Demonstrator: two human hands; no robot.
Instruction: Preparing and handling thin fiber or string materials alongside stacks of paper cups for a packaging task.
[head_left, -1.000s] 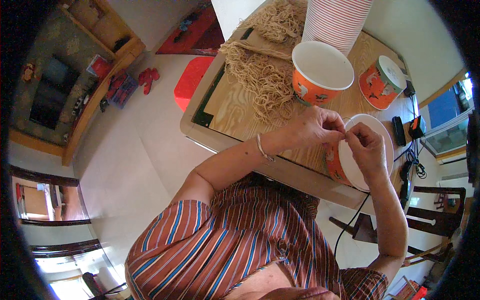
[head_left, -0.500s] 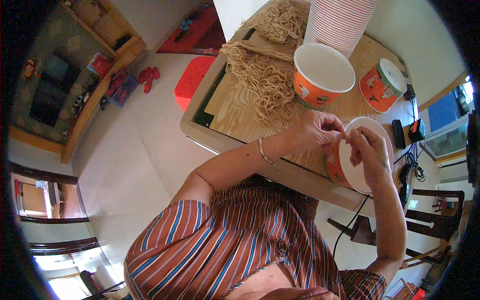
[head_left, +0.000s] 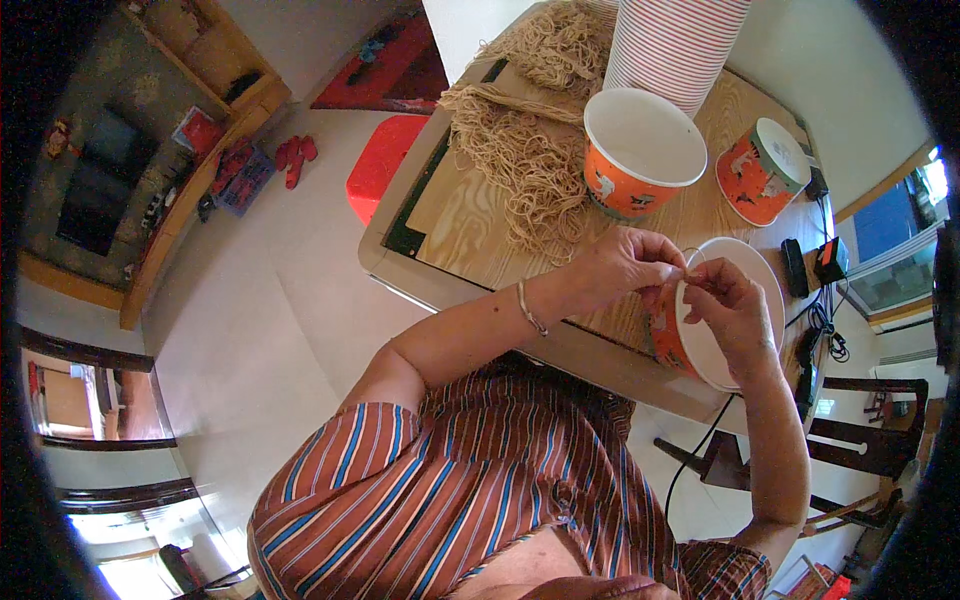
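My left hand (head_left: 632,266) and my right hand (head_left: 738,312) meet fingertip to fingertip over the rim of a tilted orange paper bucket (head_left: 672,335). Both are closed in a pinch on a thin beige string, of which only a small bit shows between the fingers. The bucket's white mouth faces me, and my right hand partly covers it. Just beyond my left hand stands another orange paper bucket (head_left: 645,150), upright, with its white inside showing. Loose heaps of beige string (head_left: 530,170) lie to its left.
A tall stack of white paper buckets (head_left: 670,50) rises at the table's far side. An upside-down orange bucket (head_left: 762,175) stands at the right, near black adapters and cables (head_left: 825,325). A red stool (head_left: 385,165) is beyond the table's left edge; a dark wooden chair (head_left: 870,440) is at right.
My right hand's fingers have shifted slightly, with the thumb and forefinger now closer to my left fingertips. My left hand stays at the rim. The view has moved a little.
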